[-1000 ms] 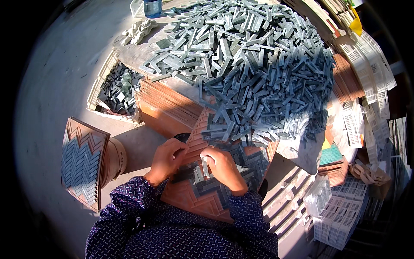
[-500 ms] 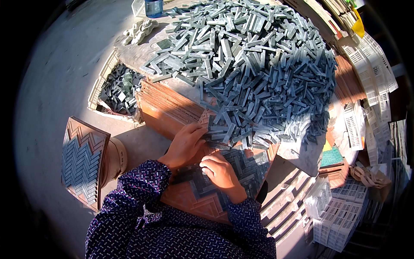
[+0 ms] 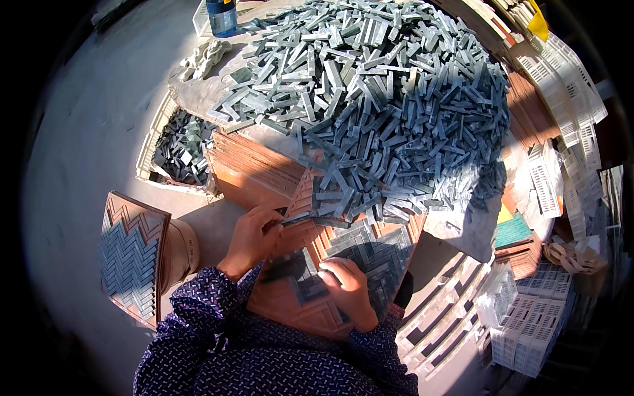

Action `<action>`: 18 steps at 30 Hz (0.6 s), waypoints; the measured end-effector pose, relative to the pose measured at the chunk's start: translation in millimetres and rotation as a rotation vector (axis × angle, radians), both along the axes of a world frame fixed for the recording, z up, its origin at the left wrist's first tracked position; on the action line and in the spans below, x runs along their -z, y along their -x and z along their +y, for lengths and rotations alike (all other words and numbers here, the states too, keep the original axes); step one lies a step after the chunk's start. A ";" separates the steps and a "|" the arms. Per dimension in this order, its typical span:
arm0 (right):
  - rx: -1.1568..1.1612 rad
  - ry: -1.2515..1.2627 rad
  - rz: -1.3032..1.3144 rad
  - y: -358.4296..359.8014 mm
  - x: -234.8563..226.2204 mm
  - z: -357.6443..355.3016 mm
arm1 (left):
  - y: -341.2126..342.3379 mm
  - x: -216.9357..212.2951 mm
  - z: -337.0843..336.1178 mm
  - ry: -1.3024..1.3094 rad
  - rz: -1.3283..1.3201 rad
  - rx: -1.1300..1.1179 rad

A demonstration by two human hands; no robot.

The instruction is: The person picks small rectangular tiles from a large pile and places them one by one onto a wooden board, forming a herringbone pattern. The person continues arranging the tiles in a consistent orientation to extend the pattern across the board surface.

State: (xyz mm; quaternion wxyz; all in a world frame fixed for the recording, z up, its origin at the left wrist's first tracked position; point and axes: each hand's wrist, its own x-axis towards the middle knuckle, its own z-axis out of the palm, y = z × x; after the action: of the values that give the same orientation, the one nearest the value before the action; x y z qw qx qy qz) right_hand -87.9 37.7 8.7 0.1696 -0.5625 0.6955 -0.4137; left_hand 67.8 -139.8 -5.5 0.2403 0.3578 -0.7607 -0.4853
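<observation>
Both hands work over the orange-brown ridged mould board (image 3: 300, 307) that lies tilted in front of me. My left hand (image 3: 254, 237) is closed in a pinch on a thin grey-green stone strip (image 3: 297, 218), and it holds this strip just above the far left part of the board. My right hand (image 3: 349, 290) rests on the near middle of the board with the fingers curled down; the fingertips press on the grey strips already laid there, and I cannot tell if it holds a piece of its own.

On the board I see a dark grey herringbone pattern of small strips (image 3: 370, 254), which fills the right part, while the near left corner is bare.

Just beyond the board rises a big heap of loose grey-green stone strips (image 3: 389, 99) on a stone slab; the near edge of the heap touches the far edge of the board. At far left of the heap stands a blue plastic bottle (image 3: 222, 16). On the left, a pale plastic crate with dark strips (image 3: 181, 148) sits on the floor. Nearer on the left, a finished herringbone panel on an orange board (image 3: 130, 257) leans upright. At right, white plastic grid trays (image 3: 528, 323) are stacked.
</observation>
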 end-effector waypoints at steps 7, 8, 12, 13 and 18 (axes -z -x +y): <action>-0.069 0.020 -0.057 -6.5 -5.9 -14.6 | -32.2 -5.1 27.1 -0.057 -0.082 -0.006; -0.086 0.027 -0.055 -6.4 -6.2 -16.8 | -32.0 -4.9 28.1 0.037 -0.069 0.013; -0.083 0.033 -0.064 -2.1 -2.5 -21.0 | -30.2 -5.9 33.1 0.213 -0.058 0.056; -0.072 0.034 -0.066 -0.5 -1.8 -20.9 | -30.2 -4.1 35.7 0.236 -0.053 0.048; -0.021 0.022 -0.036 8.3 -2.2 -20.9 | -33.3 3.0 47.5 0.308 -0.049 0.004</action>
State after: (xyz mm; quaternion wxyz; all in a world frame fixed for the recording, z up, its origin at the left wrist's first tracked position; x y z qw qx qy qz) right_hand -96.3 16.8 10.9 0.1804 -0.5642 0.6816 -0.4296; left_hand 101.0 -92.3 -8.5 0.2725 0.3270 -0.8326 -0.3544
